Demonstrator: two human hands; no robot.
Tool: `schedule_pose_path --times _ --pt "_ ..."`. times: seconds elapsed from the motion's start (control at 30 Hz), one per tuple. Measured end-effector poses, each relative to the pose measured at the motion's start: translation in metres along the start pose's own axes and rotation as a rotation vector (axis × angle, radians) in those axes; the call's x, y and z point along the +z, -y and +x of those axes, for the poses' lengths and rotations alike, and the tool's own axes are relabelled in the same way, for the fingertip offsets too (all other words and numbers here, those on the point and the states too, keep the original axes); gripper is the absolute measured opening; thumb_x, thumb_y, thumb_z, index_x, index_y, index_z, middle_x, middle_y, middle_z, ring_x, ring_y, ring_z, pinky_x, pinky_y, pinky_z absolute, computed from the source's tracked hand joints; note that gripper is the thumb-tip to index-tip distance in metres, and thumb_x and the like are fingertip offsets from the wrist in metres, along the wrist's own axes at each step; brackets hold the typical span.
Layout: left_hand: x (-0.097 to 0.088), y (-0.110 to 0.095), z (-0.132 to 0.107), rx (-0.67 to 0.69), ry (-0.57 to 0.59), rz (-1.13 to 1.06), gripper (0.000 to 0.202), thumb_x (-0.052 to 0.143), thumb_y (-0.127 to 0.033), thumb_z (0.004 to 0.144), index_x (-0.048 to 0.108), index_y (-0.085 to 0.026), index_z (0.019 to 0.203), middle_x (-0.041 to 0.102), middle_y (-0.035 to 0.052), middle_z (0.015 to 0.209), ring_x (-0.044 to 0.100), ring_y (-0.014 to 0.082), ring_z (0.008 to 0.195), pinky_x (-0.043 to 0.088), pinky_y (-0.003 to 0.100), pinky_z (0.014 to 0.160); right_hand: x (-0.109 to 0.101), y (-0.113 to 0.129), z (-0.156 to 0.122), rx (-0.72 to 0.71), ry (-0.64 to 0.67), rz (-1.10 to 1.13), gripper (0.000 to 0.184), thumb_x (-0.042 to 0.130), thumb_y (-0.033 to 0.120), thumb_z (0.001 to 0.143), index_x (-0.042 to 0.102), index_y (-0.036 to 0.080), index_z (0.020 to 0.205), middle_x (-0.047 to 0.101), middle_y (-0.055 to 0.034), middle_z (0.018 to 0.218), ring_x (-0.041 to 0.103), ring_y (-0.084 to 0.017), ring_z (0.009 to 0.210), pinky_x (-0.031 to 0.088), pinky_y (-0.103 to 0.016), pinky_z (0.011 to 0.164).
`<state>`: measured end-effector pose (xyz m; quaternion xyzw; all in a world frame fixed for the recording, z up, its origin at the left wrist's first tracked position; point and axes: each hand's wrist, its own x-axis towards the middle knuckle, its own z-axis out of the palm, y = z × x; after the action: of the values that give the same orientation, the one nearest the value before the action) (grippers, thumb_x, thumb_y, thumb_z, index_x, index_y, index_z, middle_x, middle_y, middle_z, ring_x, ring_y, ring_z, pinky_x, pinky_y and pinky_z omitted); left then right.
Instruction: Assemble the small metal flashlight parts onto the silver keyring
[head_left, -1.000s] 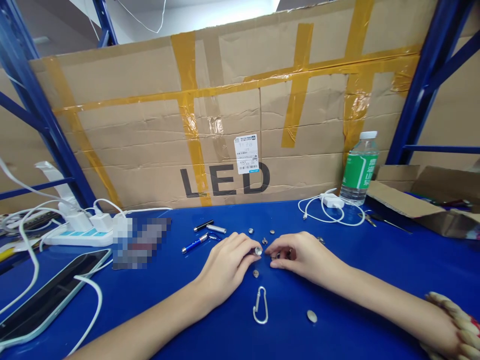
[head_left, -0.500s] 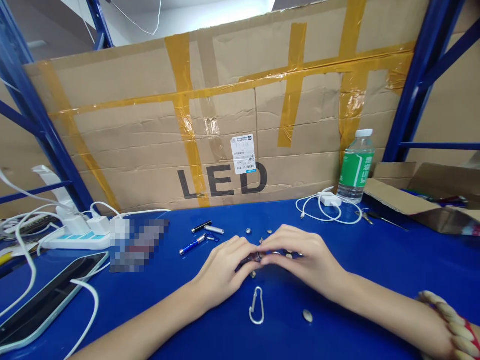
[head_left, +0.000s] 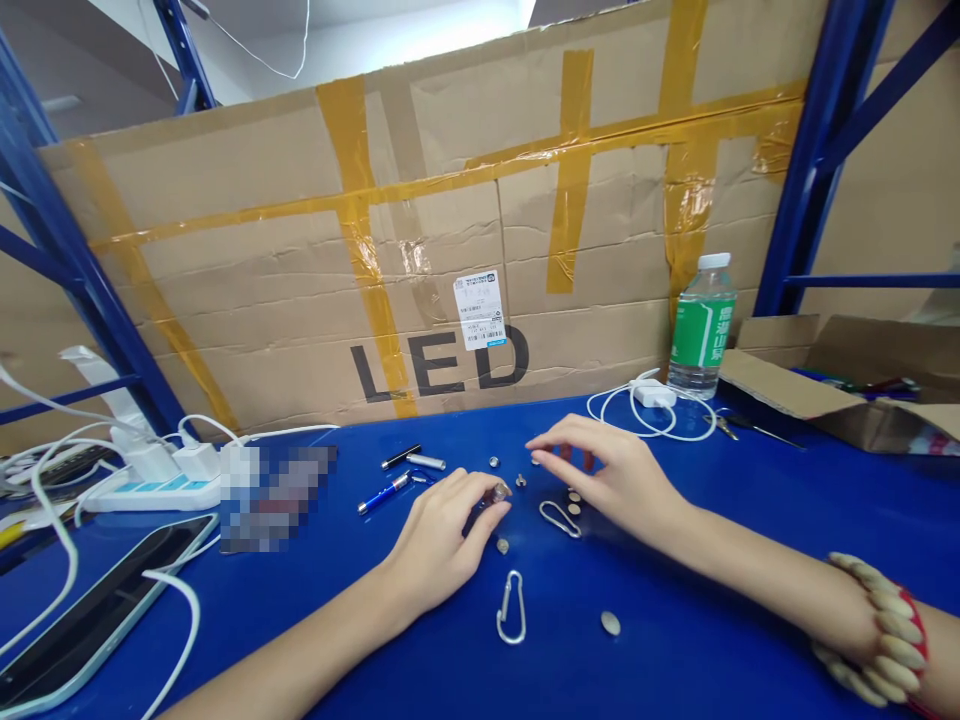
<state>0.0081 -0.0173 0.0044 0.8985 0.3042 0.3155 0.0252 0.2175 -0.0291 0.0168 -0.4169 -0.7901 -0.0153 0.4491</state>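
Observation:
My left hand [head_left: 450, 525] is closed round a small cylindrical piece with a shiny metal end [head_left: 500, 491]; the rest of it is hidden by the fingers. To its right, my right hand [head_left: 607, 465] hovers over small parts, thumb and forefinger slightly apart, with nothing visible between them. Below that hand lie a silver carabiner [head_left: 559, 519] and small round discs [head_left: 574, 509]. Between the hands sits a tiny metal part [head_left: 520, 481]. A second carabiner [head_left: 511, 608], a button cell [head_left: 610, 624] and a small round piece [head_left: 502, 546] rest nearer to me.
Behind the left hand lie a blue penlight [head_left: 384, 494], a black tube [head_left: 401, 457] and a silver tube [head_left: 426, 462]. A phone [head_left: 105, 610] and power strip [head_left: 157, 493] are left. A water bottle [head_left: 703, 330], white cable [head_left: 654, 394] and open carton [head_left: 832, 400] stand back right.
My right hand has come away from the left, moving up and right, and its fingers have parted. The left hand keeps its piece. The view has shifted slightly.

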Motion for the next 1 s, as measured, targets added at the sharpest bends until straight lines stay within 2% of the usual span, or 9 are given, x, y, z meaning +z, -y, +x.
schedule_pose_path --times 0.1,0.17,0.3,0.4,0.63,0.8,1.0 --pt "0.0 -0.001 0.0 -0.012 -0.002 0.015 0.018 0.04 -0.026 0.091 0.057 -0.019 0.092 0.062 0.0012 0.084 0.056 0.0139 0.077 0.044 0.026 0.072 -0.001 -0.011 0.001 0.026 0.096 -0.156 0.015 0.053 0.027 0.086 0.066 0.021 0.089 0.064 -0.0025 0.089 0.058 -0.016 0.081 0.046 -0.026 0.064" --pt "-0.001 -0.002 0.0 -0.013 0.005 0.029 0.018 0.04 -0.025 0.091 0.057 -0.019 0.091 0.062 0.0012 0.083 0.056 0.0145 0.076 0.044 0.026 0.071 0.001 -0.014 0.0 0.024 0.193 -0.2 0.018 0.052 0.03 0.086 0.066 0.021 0.095 0.063 -0.0042 0.095 0.058 -0.019 0.088 0.047 -0.031 0.073" --pt "-0.001 -0.003 0.0 -0.021 0.006 0.038 0.016 0.042 -0.025 0.09 0.057 -0.019 0.089 0.062 0.0012 0.081 0.056 0.015 0.074 0.044 0.027 0.07 0.007 -0.009 -0.004 -0.023 0.368 -0.135 0.03 0.042 0.033 0.091 0.059 0.021 0.113 0.059 -0.0081 0.111 0.054 -0.021 0.102 0.042 -0.04 0.087" --pt "-0.001 -0.003 -0.001 -0.017 -0.004 0.036 0.017 0.043 -0.026 0.089 0.058 -0.018 0.089 0.063 0.0013 0.08 0.056 0.0147 0.073 0.044 0.027 0.069 0.01 -0.004 -0.006 -0.042 0.445 -0.114 0.032 0.039 0.033 0.092 0.059 0.022 0.114 0.057 -0.0082 0.118 0.05 -0.022 0.109 0.039 -0.043 0.09" --pt "0.001 0.0 -0.003 -0.007 -0.001 0.026 0.016 0.044 -0.027 0.089 0.057 -0.018 0.088 0.063 0.0007 0.08 0.055 0.0144 0.073 0.043 0.026 0.068 0.015 -0.006 -0.005 -0.045 0.418 -0.181 0.025 0.045 0.022 0.088 0.065 0.02 0.103 0.065 -0.0074 0.101 0.058 -0.022 0.094 0.043 -0.039 0.081" --pt "0.001 -0.001 -0.003 -0.003 0.016 0.007 0.014 0.044 -0.026 0.09 0.056 -0.019 0.088 0.064 -0.0006 0.081 0.054 0.015 0.074 0.042 0.029 0.072 0.015 -0.006 -0.004 -0.021 0.405 -0.202 0.019 0.051 0.02 0.085 0.067 0.023 0.094 0.068 -0.0032 0.091 0.059 -0.02 0.085 0.044 -0.036 0.076" --pt "0.001 -0.001 -0.003 -0.008 0.026 -0.017 0.014 0.044 -0.026 0.09 0.056 -0.019 0.088 0.064 -0.0012 0.082 0.055 0.0143 0.074 0.041 0.03 0.081 0.014 -0.004 -0.003 -0.012 0.315 -0.186 0.011 0.059 0.017 0.079 0.068 0.022 0.08 0.068 -0.0008 0.079 0.059 -0.017 0.074 0.047 -0.03 0.067"
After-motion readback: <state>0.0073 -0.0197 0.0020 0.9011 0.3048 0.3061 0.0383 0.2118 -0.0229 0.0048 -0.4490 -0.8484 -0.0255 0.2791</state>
